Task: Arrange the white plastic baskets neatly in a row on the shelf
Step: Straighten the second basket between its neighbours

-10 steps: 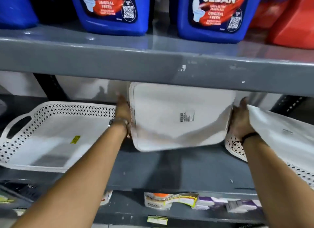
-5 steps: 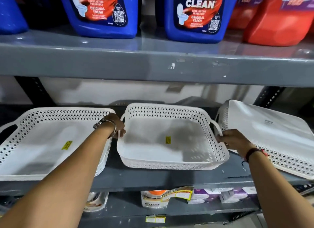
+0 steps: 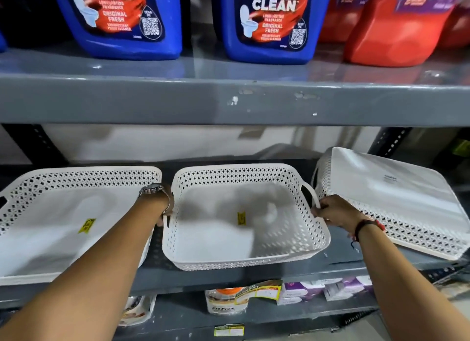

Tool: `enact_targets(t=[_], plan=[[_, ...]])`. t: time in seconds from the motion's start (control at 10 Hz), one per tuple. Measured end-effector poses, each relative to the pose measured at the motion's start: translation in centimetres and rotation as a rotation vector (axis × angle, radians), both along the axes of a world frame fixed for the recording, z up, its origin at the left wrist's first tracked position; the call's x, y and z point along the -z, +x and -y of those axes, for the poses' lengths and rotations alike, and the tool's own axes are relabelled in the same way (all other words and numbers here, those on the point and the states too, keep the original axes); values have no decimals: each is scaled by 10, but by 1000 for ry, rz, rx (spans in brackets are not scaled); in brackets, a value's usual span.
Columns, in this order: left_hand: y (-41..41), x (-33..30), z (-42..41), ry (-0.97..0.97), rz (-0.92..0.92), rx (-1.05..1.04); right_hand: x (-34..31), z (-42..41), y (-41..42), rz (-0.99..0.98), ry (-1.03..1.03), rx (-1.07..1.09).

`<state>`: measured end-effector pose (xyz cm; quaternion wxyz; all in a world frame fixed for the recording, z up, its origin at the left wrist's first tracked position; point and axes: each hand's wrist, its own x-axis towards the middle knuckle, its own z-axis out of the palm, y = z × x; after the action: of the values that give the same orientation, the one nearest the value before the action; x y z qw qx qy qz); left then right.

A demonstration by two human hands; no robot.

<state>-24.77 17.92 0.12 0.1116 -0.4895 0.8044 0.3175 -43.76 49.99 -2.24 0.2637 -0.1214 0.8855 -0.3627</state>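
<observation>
Three white perforated plastic baskets sit on the grey middle shelf (image 3: 343, 260). The middle basket (image 3: 244, 239) stands upright, open side up, with a yellow sticker inside. My left hand (image 3: 166, 211), with a watch on the wrist, grips its left handle, and my right hand (image 3: 333, 211) grips its right handle. The left basket (image 3: 50, 234) is upright too and lies close beside my left forearm. The right basket (image 3: 396, 198) lies upside down and tilted, bottom facing up, just behind my right hand.
The upper shelf (image 3: 229, 104) hangs low over the baskets and carries blue cleaner jugs (image 3: 269, 22) and red jugs (image 3: 396, 25). Dark uprights stand at the back corners. A lower shelf holds small packaged goods (image 3: 254, 297).
One second ago I held the middle basket tipped up with its bottom facing me; it has since been turned open side up and set on the shelf. Both hands stay on its handles.
</observation>
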Motion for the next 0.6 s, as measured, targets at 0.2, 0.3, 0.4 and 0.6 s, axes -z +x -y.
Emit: enact_targets(t=[0.2,0.3,0.4,0.6], plan=[[-50,-45,-55,-482,0,193,-30,-23,-28,-53,20,-47],[-108,-59,-117,-313,-235,224,-56,-67,-75,-155,-226,258],[-160,-53,-166,-267,-328,307,-58,-110,-113,-359,-92,368],[-253,-21,-265,16,-473,372,-28,-203,-169,-326,128,543]])
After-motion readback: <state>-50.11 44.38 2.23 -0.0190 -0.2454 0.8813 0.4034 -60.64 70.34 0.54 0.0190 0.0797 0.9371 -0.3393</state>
